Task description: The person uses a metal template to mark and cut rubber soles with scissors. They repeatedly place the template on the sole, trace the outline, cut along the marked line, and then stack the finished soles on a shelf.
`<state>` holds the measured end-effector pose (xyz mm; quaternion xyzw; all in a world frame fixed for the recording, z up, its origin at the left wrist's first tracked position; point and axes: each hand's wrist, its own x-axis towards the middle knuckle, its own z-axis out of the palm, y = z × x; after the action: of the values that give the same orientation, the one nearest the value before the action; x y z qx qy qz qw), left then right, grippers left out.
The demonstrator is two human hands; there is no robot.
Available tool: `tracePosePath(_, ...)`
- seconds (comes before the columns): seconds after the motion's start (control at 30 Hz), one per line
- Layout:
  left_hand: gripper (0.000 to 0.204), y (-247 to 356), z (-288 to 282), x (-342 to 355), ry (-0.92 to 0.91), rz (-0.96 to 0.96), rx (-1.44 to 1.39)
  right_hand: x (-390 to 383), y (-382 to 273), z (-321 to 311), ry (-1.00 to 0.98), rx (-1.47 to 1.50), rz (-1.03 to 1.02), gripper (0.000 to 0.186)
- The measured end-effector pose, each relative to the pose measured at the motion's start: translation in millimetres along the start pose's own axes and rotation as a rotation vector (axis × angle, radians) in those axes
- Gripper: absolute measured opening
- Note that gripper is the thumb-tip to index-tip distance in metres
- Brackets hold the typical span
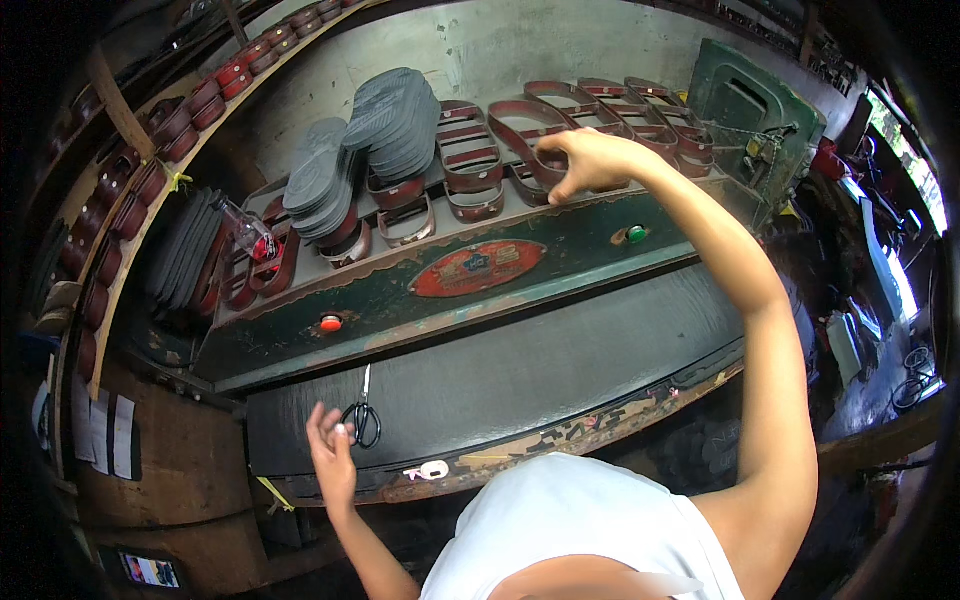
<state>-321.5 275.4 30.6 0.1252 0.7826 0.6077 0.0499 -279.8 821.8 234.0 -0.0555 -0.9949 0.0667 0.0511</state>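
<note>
My right hand (580,160) is up at a row of red-brown metal cutting dies (470,170), thumb and forefinger curved apart over one die; whether they touch it is unclear, and its other fingers are partly hidden. My left hand (332,442) has its fingers apart beside black-handled scissors (362,425) lying on the dark padded bed (560,370) of a green press (490,290). Stacks of grey sole-shaped sheets (395,100) stand on several dies to the left of my right hand. A small white-and-pink object (430,470) is at the bed's front edge.
Shelves of red dies (122,215) line the left. A bottle (240,225) stands among dies on the press. Red (330,323) and green (636,234) buttons sit on its front. A lit phone (150,570) is at lower left, cluttered metal things (870,300) at right.
</note>
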Motion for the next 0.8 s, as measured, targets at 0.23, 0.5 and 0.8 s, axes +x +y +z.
tracePosePath(0.23, 0.048, -77.9, 50.6, -59.2, -0.014, -0.190, -0.149, 61.6, 33.5, 26.1, -0.035, 0.092, 0.009, 0.102)
tracePosePath(0.5, 0.023, -156.4, 97.7, -93.2, 0.187, -0.078, 0.085, -7.8, 3.2, 109.4, 1.011, 0.142, -0.302, 0.017)
tracePosePath(0.8, 0.027, -176.4, 114.6, -97.6, 0.195, -0.052, 0.522, 0.9, 23.5, 205.7, 1.133, -0.118, -0.232, 0.023)
